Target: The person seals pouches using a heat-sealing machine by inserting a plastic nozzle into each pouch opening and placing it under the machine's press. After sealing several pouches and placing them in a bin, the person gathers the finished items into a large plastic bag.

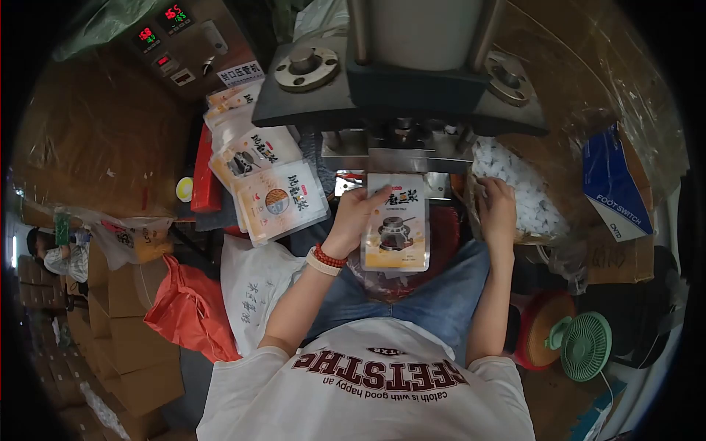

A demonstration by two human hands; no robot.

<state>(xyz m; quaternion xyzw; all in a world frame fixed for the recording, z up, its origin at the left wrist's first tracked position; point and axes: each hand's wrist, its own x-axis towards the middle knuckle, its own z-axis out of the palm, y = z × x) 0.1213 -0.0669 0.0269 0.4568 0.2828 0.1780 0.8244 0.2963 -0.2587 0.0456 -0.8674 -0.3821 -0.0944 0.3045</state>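
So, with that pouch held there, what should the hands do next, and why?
Perhaps the right hand should take one of the small white pieces: it rests at the edge of their heap, while the left hand holds the pouch by one side, near the press. I can't tell whether it already has one.

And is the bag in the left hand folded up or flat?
Flat. The pouch in the left hand has straight side edges, and no fold shows across its printed front.
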